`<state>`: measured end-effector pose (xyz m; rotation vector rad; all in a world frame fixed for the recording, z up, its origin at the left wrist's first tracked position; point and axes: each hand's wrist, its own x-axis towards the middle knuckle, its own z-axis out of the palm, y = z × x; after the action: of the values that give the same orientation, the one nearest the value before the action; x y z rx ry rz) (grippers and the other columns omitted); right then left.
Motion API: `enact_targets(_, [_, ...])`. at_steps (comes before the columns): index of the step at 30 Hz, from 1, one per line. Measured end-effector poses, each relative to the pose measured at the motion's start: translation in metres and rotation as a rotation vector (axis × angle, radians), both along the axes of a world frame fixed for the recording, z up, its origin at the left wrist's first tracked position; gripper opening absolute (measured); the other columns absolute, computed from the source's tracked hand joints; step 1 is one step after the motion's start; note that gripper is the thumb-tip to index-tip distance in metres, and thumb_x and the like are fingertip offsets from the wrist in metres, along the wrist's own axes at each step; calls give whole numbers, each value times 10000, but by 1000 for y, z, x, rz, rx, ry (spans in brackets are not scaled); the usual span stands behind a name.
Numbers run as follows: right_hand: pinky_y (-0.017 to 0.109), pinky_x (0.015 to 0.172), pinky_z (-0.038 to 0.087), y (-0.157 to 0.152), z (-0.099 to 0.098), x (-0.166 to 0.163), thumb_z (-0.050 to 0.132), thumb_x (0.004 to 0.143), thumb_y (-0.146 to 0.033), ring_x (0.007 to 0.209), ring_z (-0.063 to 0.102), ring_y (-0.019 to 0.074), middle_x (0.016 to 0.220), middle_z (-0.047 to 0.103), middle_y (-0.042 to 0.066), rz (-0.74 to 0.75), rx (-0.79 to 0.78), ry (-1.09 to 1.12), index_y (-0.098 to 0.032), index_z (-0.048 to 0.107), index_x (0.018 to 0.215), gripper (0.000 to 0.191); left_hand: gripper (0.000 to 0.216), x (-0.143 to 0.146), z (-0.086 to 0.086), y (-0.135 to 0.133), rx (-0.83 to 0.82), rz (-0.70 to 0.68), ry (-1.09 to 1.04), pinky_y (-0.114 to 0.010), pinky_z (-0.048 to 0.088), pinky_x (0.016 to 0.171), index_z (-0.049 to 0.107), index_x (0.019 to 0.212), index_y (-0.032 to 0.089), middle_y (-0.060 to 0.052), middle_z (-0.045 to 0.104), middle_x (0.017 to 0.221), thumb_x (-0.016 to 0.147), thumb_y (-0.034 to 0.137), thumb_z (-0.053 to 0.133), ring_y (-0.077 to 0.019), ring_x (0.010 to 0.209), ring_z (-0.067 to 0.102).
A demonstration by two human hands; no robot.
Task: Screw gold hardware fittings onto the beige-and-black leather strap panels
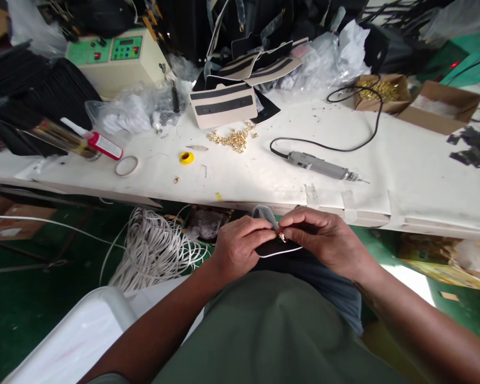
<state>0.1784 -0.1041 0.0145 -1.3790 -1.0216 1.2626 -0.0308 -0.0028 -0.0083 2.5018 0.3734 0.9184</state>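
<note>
Head view: gold fitting [282, 238] held at black panel [270, 248] by both hands.
The panel is positioned over the lap, just in front of the bench [408, 178], and its left side is gripped by the bent fingers of the left hand [238, 244]. The fitting is pinched between thumb and index finger of the right hand [328, 237], close to the left fingertips. A clear plastic strip [265, 213] is raised beside the fingers. On the bench, gold pieces [237, 140] are heaped near a grey rotary tool [320, 166].
</note>
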Motion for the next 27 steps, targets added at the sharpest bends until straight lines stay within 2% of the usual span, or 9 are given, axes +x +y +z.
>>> enact_targets(8, [351, 864, 534, 2, 2, 6, 770, 950, -445, 928, 681, 213, 1001, 743, 49, 110, -12, -81, -239, 810, 1048, 232, 247, -5, -4, 0, 8, -44, 35, -342, 608, 834, 752, 1104, 222, -67, 798, 1109, 908, 90, 680, -192, 938, 748])
enact_targets(12, [354, 855, 528, 4, 5, 11, 710, 998, -466, 958, 673, 224, 1024, 738, 67, 222, 48, -181, -234, 814, 1052, 260, 245, -7, -5, 2, 8, -49, 26, -337, 599, 837, 741, 1111, 215, -70, 790, 1110, 907, 92, 681, -190, 947, 743])
enact_targets(15, [334, 820, 514, 2, 8, 13, 690, 1019, -436, 939, 666, 209, 1013, 730, 57, 287, 84, -245, -241, 811, 1025, 229, 256, -8, -6, 2, 10, -66, 15, -340, 593, 815, 737, 1113, 202, -71, 786, 1103, 888, 84, 702, -194, 932, 738])
enact_targets(18, [312, 790, 491, 1, 11, 13, 668, 1034, -429, 898, 651, 184, 983, 713, 36, 284, 53, -291, -237, 785, 994, 229, 269, -8, -6, 1, 7, -82, 1, -346, 593, 813, 732, 1134, 195, -76, 782, 1105, 887, 91, 713, -197, 928, 735])
enact_targets(22, [301, 803, 474, 0, 8, 16, 661, 1037, -454, 905, 638, 178, 976, 697, 23, 248, 6, -239, -236, 768, 992, 247, 245, -6, -3, -1, 27, -73, -39, -347, 598, 820, 729, 1131, 185, -82, 786, 1083, 907, 89, 714, -199, 929, 740])
enact_targets(27, [282, 812, 477, -1, 1, 23, 719, 1008, -422, 932, 643, 172, 1008, 704, 15, 294, -58, -61, -243, 781, 1034, 191, 159, -3, 7, -3, 89, -50, -45, -335, 605, 819, 738, 1068, 182, -66, 798, 1015, 924, 116, 738, -187, 895, 744])
